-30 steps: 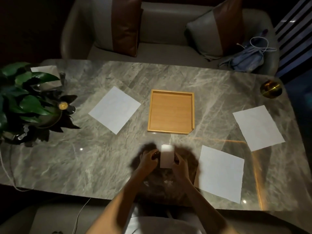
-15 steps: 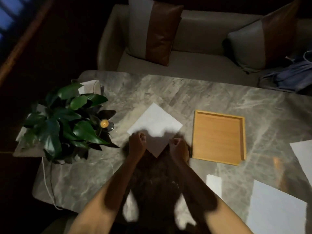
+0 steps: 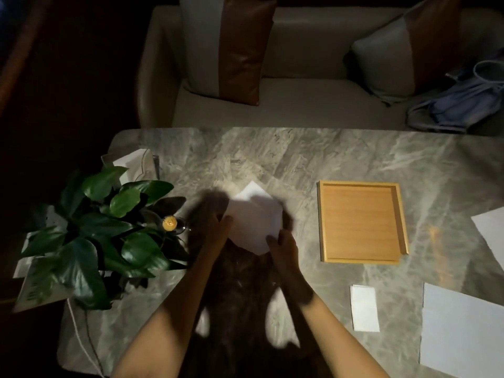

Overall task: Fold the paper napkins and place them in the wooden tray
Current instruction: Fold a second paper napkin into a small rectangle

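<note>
A white paper napkin (image 3: 252, 222) lies unfolded, corner towards me, on the marble table left of the wooden tray (image 3: 321, 222). My left hand (image 3: 218, 227) grips its left corner. My right hand (image 3: 283, 245) holds its lower right edge. The hands' shadows fall over most of the sheet. Nothing lies in the tray. One folded napkin (image 3: 364, 308) lies on the table in front of the tray. Two more flat napkins are at the right, one near the front edge (image 3: 461, 331) and one at the frame's edge (image 3: 491, 230).
A leafy potted plant (image 3: 103, 233) and a small glass with a yellow top (image 3: 171, 224) stand close to my left hand. A white cable (image 3: 81, 339) hangs off the table's left front. Behind the table is a sofa with cushions (image 3: 226, 47) and a blue bag (image 3: 458, 105).
I have set the folded napkin down in front of the tray. My view swung left and both hands reached to the flat napkin left of the tray and took hold of it.
</note>
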